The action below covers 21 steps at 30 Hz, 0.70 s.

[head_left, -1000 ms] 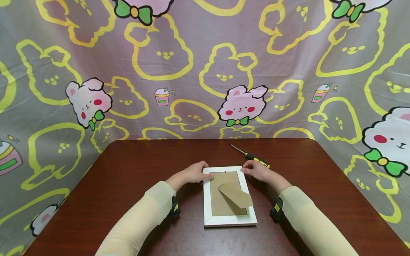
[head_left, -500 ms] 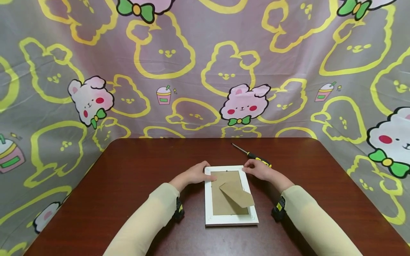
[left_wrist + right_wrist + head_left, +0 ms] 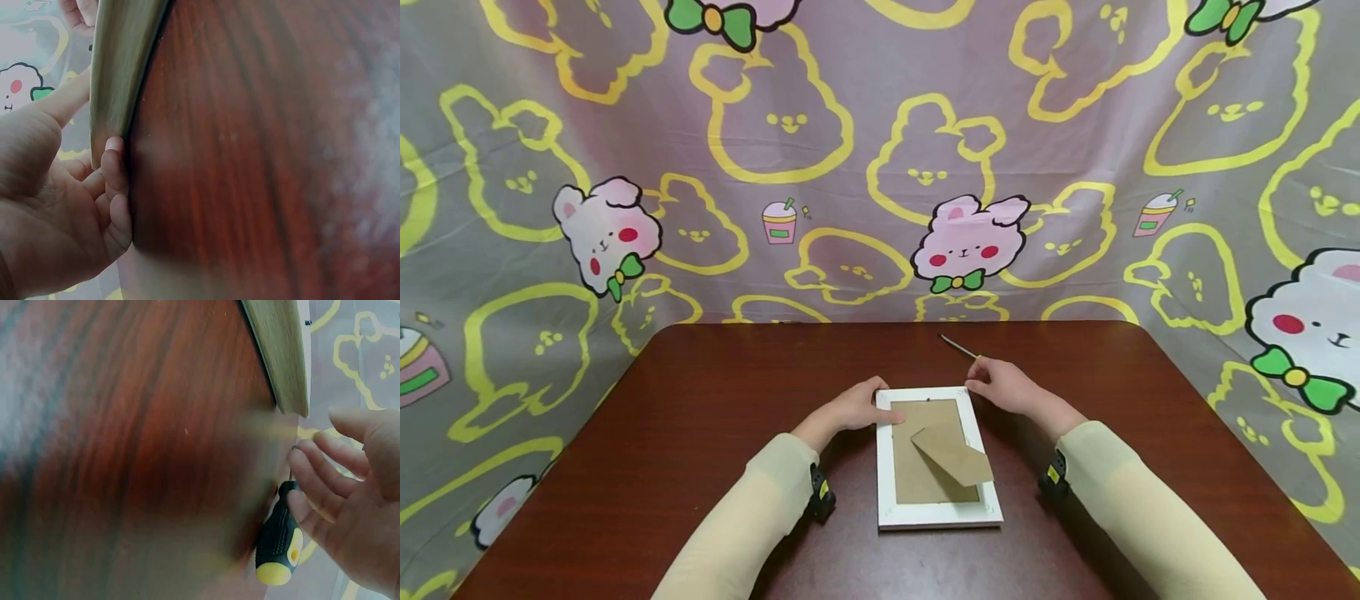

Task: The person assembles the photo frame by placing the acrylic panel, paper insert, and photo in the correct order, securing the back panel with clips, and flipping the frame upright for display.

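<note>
One frame (image 3: 886, 467), back upwards at lower centre of the head view, is gripped by the left hand (image 3: 853, 406); most seems left undone (its backing board (image 3: 908, 475) is seated), the screwdriver (image 3: 274, 540) unheld beside the loosely spread right hand (image 3: 1011, 387).

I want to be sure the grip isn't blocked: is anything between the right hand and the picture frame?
Nothing visible is. The right hand is right by the far right corner of the picture frame; the screwdriver lies just beyond that hand, not between them.
</note>
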{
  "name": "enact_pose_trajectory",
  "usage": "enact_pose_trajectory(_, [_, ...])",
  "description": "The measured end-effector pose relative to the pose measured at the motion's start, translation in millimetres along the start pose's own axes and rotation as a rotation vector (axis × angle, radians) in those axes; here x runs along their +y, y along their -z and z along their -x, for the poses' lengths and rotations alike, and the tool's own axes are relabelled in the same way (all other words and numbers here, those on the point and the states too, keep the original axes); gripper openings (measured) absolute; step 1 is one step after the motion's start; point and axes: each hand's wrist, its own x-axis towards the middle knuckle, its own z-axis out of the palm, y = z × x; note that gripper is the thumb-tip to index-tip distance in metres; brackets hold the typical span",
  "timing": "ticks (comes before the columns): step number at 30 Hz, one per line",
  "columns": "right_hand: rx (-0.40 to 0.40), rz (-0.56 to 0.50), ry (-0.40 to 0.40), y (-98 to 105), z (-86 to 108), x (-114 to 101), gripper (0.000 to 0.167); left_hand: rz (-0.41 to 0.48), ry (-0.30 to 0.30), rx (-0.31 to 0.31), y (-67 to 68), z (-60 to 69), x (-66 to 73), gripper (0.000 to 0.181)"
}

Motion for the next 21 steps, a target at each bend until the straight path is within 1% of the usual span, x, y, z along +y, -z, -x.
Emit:
enact_pose_trajectory(3, [0.06, 0.04, 0.016, 3.0, -3.8, 3.6, 0.011, 0.003, -0.001, 0.004, 1.0, 0.5, 0.5, 0.044])
enact_pose_trajectory(7, [0.111, 0.095, 0.012, 7.2, -6.7, 9.1, 0.012, 0.005, -0.008, 0.01, 1.5, 1.3, 1.4, 0.044])
enact_pose_trajectory(16, [0.191, 0.214, 0.004, 11.6, -12.2, 16.2, 0.015, 0.018, 0.006, 0.006, 1.8, 2.5, 1.6, 0.045])
enact_pose_trajectory(18, [0.201, 0.25, -0.009, 12.2, -12.4, 16.2, 0.018, 0.022, 0.006, 0.008, 1.3, 2.8, 1.7, 0.045])
enact_pose_trajectory(21, [0.198, 0.3, -0.04, 13.0, -13.0, 19.3, 0.027, 0.024, 0.008, 0.014, 0.0, 2.4, 1.3, 0.045])
